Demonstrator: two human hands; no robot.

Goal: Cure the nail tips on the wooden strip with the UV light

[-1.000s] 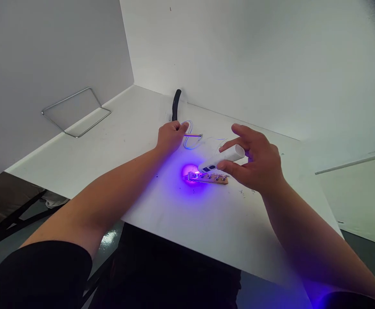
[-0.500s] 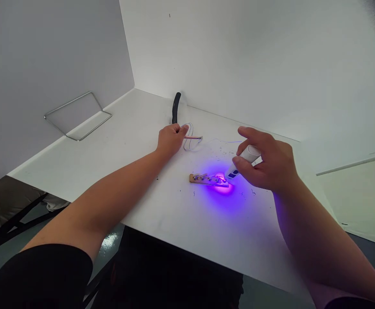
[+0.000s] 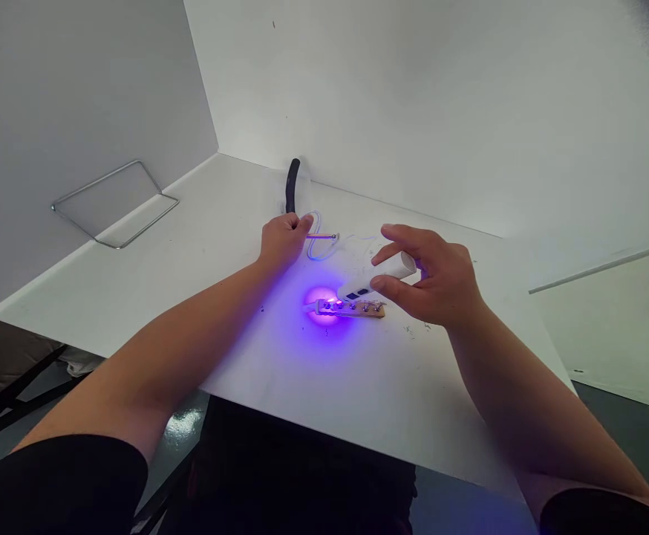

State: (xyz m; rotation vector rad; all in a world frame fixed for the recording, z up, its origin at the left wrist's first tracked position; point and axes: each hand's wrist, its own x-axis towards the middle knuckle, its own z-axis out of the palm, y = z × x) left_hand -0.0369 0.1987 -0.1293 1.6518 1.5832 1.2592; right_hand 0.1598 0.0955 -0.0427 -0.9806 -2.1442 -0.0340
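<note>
My right hand (image 3: 428, 275) is closed around a small white handheld UV lamp (image 3: 385, 275), thumb below and fingers above. Violet light from its tip falls on the left end of a narrow wooden strip (image 3: 374, 312), which lies on the table with several shiny round studs along it. Small pieces, perhaps clear, seem to sit on the studs, but glare blurs them. My left hand (image 3: 284, 239) pinches a thin pinkish rod (image 3: 320, 236) with a small metallic ball at its end, held just beyond the strip.
A black curved tube (image 3: 292, 184) rises behind my left hand, near the back wall. A thin clear loop of cord (image 3: 312, 253) hangs around the rod. A bent metal wire frame (image 3: 116, 204) leans at the left wall. Small dark specks lie on the white table (image 3: 358, 394).
The lamp has moved left along with my right hand, and its violet glow now falls on the strip's left end instead of its right. The view has shifted slightly; my left hand keeps the rod.
</note>
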